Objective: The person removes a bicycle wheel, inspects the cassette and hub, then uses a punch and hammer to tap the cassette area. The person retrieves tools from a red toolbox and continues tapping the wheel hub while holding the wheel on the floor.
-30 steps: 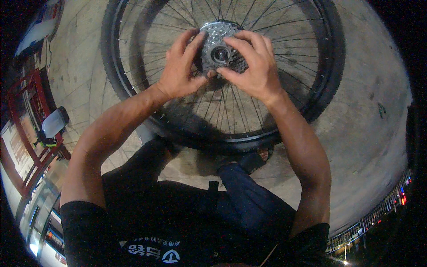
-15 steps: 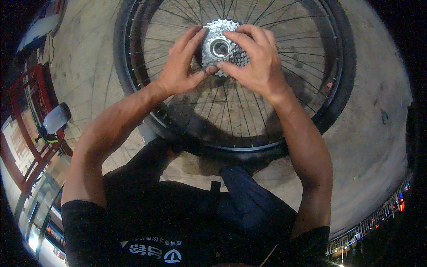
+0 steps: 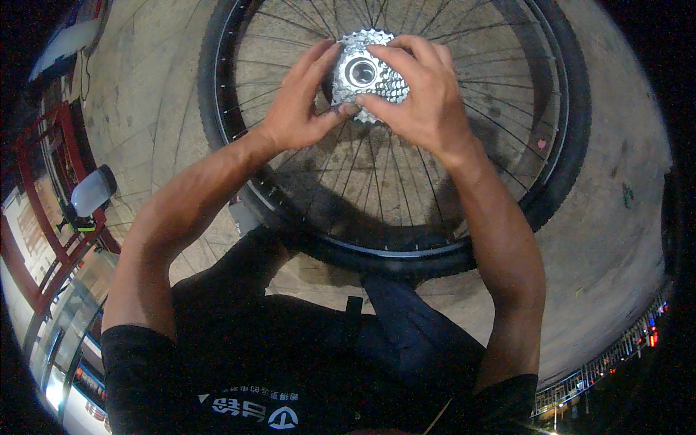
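A silver multi-sprocket cassette (image 3: 367, 40) with a round metal ring (image 3: 349, 72) around its central opening sits over the middle of a spoked bicycle wheel (image 3: 565, 159) with a black tire. My left hand (image 3: 301, 101) grips the cassette's left side, thumb at the lower edge, fingers up along the side. My right hand (image 3: 428, 98) grips it from the right, index finger near the top and thumb below the ring. The two thumbs are close together at the bottom. Whether the cassette is seated on the hub is hidden.
My legs (image 3: 246, 275) are below the wheel, on paved ground (image 3: 145, 130). At the left are a red metal frame (image 3: 58, 181) and a translucent-looking container or mirror-like object (image 3: 90, 192). A railing with small lights (image 3: 609, 348) runs along the lower right edge.
The wheel has shifted right and slightly down in view. The cassette, with both hands still on it, has moved slightly upward, and its face looks brighter.
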The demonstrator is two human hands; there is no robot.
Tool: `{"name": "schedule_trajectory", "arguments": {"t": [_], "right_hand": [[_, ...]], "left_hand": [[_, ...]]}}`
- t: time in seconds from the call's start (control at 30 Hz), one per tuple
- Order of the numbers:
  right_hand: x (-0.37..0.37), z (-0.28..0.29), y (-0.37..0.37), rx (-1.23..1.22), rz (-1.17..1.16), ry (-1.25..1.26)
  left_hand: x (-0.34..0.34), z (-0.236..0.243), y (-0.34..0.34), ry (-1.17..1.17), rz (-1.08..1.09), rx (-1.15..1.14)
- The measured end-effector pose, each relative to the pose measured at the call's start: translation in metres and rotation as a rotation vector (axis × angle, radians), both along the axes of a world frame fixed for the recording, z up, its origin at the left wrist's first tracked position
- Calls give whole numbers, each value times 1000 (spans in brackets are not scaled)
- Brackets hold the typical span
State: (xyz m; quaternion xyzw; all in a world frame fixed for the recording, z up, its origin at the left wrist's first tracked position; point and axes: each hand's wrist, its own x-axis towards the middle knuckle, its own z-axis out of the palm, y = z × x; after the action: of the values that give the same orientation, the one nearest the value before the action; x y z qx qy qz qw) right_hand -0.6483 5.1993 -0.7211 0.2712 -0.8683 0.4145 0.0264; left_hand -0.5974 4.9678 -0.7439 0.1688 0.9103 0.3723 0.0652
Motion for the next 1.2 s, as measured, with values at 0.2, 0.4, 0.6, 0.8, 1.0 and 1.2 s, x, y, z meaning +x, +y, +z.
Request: {"name": "schedule_trajectory", "arguments": {"t": [0.2,0.4,0.6,0.8,1.0,1.2], "right_hand": [[-1,-9,1,-21,14,15],[2,-9,4,-14,38,12],[2,-1,2,59,34,15],[3,3,-3,107,35,-42],[0,-2,1,129,73,-33],[0,-3,0,108,97,-38]], "left_hand": [[-1,-5,1,-37,8,-10],[3,-13,1,-30,15,16],[8,-6,2,-46,40,-45],[7,-3,2,-73,70,56],[8,-4,2,-65,97,24],[9,-6,4,-73,137,47]]}}
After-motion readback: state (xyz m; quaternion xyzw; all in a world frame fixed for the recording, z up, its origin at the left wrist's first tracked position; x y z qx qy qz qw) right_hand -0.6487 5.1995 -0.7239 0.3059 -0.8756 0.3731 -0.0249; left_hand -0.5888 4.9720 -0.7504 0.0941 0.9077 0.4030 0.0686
